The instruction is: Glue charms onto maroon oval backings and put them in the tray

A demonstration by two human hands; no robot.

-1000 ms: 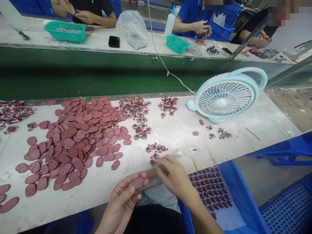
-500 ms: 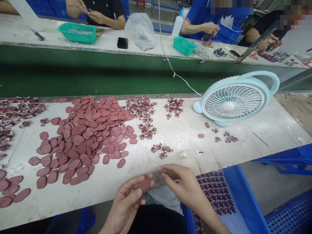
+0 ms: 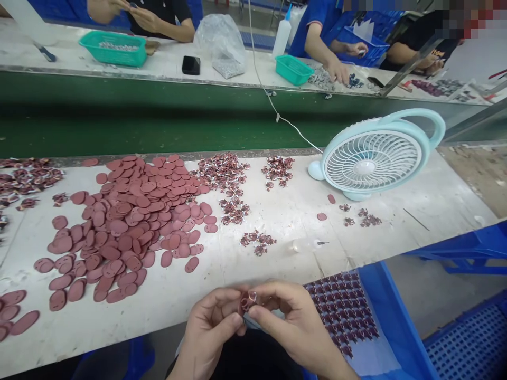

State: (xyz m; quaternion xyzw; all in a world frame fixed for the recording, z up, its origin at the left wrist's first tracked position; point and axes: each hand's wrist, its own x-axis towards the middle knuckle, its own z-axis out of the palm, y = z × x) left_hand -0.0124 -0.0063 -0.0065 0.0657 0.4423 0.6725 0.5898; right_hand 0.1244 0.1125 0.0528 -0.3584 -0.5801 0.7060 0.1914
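Observation:
My left hand (image 3: 216, 322) pinches a reddish-brown oval piece, seen mostly edge-on between the fingers. Against it, my right hand (image 3: 283, 316) holds a small curled brown part (image 3: 250, 301) with a pale edge. Both hands meet low in front of my body, at the table's near edge. A large pile of flat reddish ovals (image 3: 119, 227) lies on the white table (image 3: 222, 264) to the left. Small curled brown parts form clusters (image 3: 257, 240) beyond my hands. A clear bottle with a thin dark tip (image 3: 304, 245) lies to their right.
A pale blue fan (image 3: 364, 168) stands at the table's right, its white cable running back. Below right, a blue crate (image 3: 400, 316) holds rows of finished-looking brown pieces. Across a green divider, other people's hands work near green baskets (image 3: 293, 70) and a plastic bag (image 3: 222, 45).
My hands have come together, bringing the small curled part against the oval. The view has shifted slightly. Across the divider, a person in blue has reached down to the small parts.

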